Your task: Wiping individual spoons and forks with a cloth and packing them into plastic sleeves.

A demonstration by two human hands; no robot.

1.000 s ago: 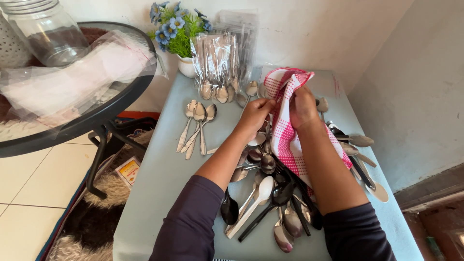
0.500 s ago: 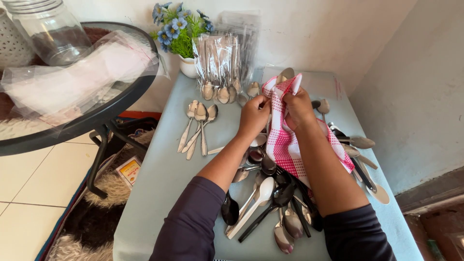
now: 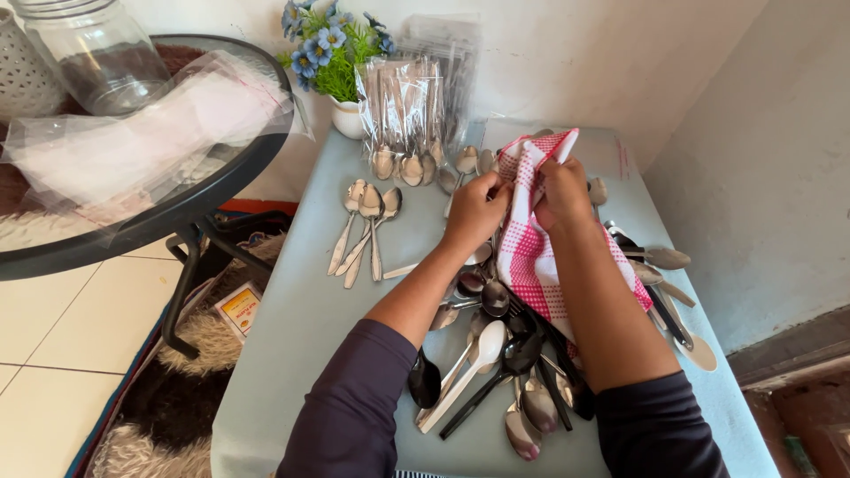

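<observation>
Gripping a red-and-white checked cloth (image 3: 531,252) with both hands above the pale blue table (image 3: 292,336). Left hand (image 3: 474,212) has fingers curled together, pinching the cloth's left edge; right hand (image 3: 562,190) is clamped on the upper fold. Cloth hangs down over the right forearm. Can't tell if anything is wrapped inside. Below the arms: heap of loose spoons (image 3: 496,354). Four spoons (image 3: 365,221) lie apart to the left. Bagged cutlery packs (image 3: 407,115) stand at the back, just beside a white pot of blue flowers (image 3: 332,62).
</observation>
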